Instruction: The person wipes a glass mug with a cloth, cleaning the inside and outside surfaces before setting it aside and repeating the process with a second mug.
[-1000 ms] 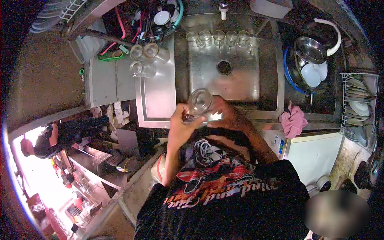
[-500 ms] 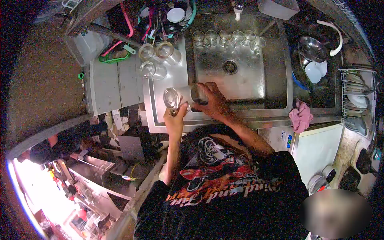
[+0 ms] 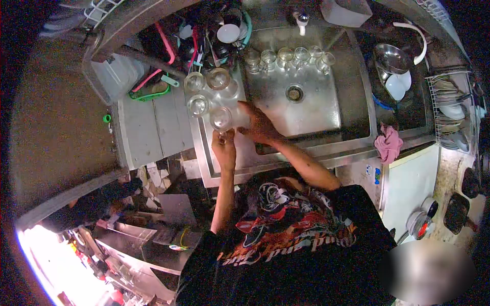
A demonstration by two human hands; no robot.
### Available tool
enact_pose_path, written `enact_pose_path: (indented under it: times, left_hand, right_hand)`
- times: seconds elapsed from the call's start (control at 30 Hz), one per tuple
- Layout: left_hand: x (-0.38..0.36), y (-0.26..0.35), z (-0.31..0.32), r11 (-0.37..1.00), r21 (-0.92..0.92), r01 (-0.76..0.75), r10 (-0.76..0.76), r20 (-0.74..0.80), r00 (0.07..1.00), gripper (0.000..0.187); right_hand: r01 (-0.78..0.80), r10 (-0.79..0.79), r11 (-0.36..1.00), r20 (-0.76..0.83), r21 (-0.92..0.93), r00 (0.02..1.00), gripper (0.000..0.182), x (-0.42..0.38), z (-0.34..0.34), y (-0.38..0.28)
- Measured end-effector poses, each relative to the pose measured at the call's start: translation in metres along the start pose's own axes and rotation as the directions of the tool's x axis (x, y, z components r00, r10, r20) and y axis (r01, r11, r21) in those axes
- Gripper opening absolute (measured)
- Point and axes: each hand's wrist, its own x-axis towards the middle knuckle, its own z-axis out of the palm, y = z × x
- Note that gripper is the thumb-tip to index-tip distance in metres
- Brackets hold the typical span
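A clear tall glass jug (image 3: 221, 118) is over the steel drainboard, left of the sink basin, its round rim facing up toward me. My left hand (image 3: 223, 150) is closed at its near side, where the handle seems to be. From the right, my right hand (image 3: 260, 125) grips the lower part of the jug between thumb and fingers. Close by on the drainboard stand three more glass vessels: one (image 3: 198, 105) beside the held jug, one (image 3: 194, 81) behind it, and a wider one (image 3: 218, 79) to the right.
Several small glass mugs (image 3: 286, 55) line the back of the sink basin (image 3: 316, 109). A faucet (image 3: 302, 25) hangs above. A pink cloth (image 3: 389, 144) lies on the right front edge. A metal bowl (image 3: 393, 58) and a plate rack (image 3: 449, 102) are farther right.
The jug has moved slightly away from my body, toward the other vessels, and tipped more upright. Both hands went with it and keep hold. The camera view has shifted a little.
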Motion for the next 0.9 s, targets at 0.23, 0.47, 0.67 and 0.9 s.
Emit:
enact_pose_path:
  times: [0.23, 0.47, 0.67, 0.9]
  left_hand:
    - [0.026, 0.006, 0.003, 0.988, 0.131, -0.083, 0.06, 0.172, 0.983, 0.035]
    - [0.054, -0.011, 0.0, 0.949, 0.19, -0.252, 0.212, 0.208, 0.955, 0.03]
    - [0.058, -0.009, 0.006, 0.955, 0.152, -0.256, 0.231, 0.16, 0.96, 0.031]
    - [0.06, -0.013, 0.013, 0.893, 0.248, -0.374, 0.343, 0.161, 0.925, 0.033]
  right_hand:
    - [-0.117, 0.092, 0.99, 0.263, 0.08, 0.961, 0.07, 0.024, -0.042, -0.029]
    - [-0.297, 0.295, 0.955, 0.156, -0.009, 0.943, 0.06, 0.019, -0.014, -0.008]
    - [-0.362, 0.366, 0.929, 0.039, -0.08, 0.93, 0.061, 0.013, 0.002, -0.006]
    - [-0.328, 0.315, 0.938, -0.122, -0.113, 0.941, 0.06, 0.014, 0.0, -0.03]
